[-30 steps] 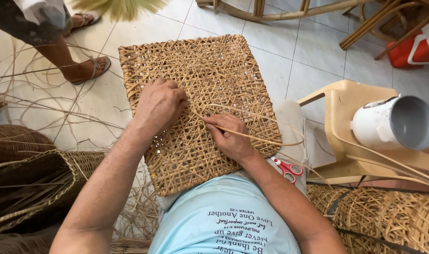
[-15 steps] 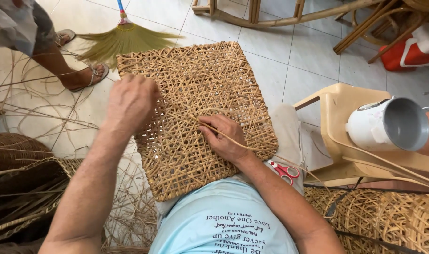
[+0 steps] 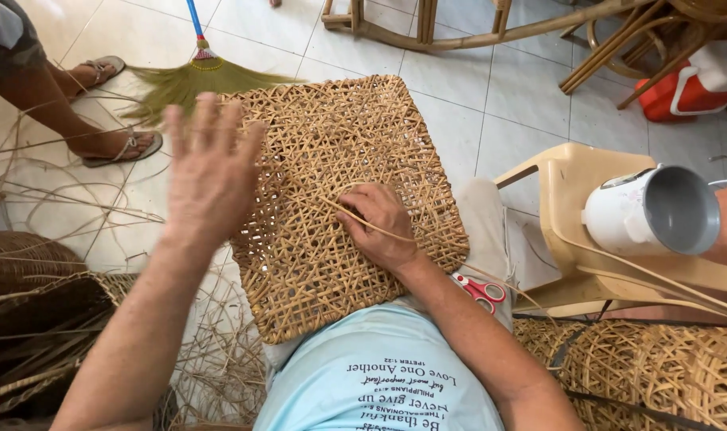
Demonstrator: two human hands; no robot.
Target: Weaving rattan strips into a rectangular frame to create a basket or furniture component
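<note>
Tiled floor; right hand point(image 3: 382, 226) grip pinching cane strand point(image 3: 355, 217) on woven panel point(image 3: 339, 160); left hand point(image 3: 209, 172) spread wide.

Count: one woven cane panel point(image 3: 339, 207); two hands, left hand point(image 3: 208, 172) and right hand point(image 3: 379, 227); one broom point(image 3: 204, 76); one pair of scissors point(image 3: 479, 289) (red handles); one white mug point(image 3: 651, 211); two sandals point(image 3: 120, 148).

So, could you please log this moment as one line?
left hand: raised, open | right hand: pinching cane strand on woven panel
</note>
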